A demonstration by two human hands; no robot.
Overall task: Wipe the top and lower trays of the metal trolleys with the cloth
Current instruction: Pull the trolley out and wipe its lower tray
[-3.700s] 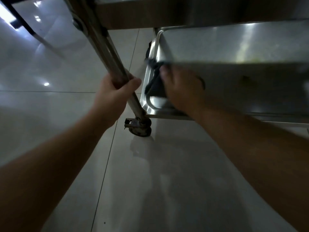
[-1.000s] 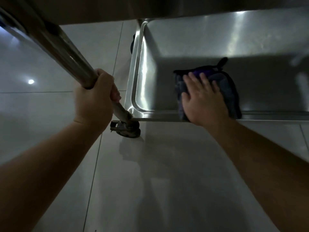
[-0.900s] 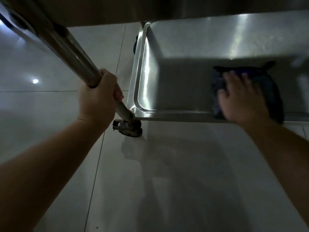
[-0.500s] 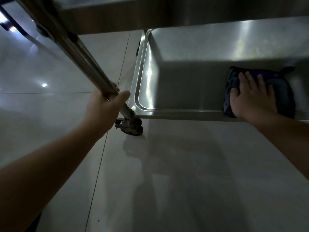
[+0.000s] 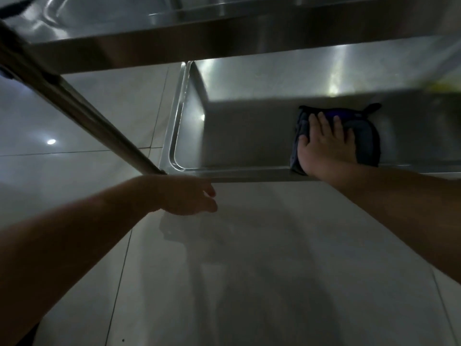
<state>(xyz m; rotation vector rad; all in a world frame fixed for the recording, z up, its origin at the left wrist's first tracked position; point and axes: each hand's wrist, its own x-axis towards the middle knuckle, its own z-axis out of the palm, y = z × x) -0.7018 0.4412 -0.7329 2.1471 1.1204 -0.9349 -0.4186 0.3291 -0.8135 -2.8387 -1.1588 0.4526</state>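
Since the earlier frame our left hand (image 5: 185, 196) has come off the post (image 5: 82, 113) and now hangs free just below the near-left corner of the lower tray (image 5: 224, 136), fingers loosely curled and holding nothing; our right hand (image 5: 324, 146) has carried the cloth (image 5: 366, 136) rightward along the tray floor; it lies flat on the cloth, fingers straight and spread, pressing it down against the near rim; the cloth sits toward the right of the tray, under the shadow of the top tray (image 5: 224, 28); the tray's long axis runs left to right, and the bare floor still to cover, we judge, lies on either side of the cloth; the right hand is much the nearer.
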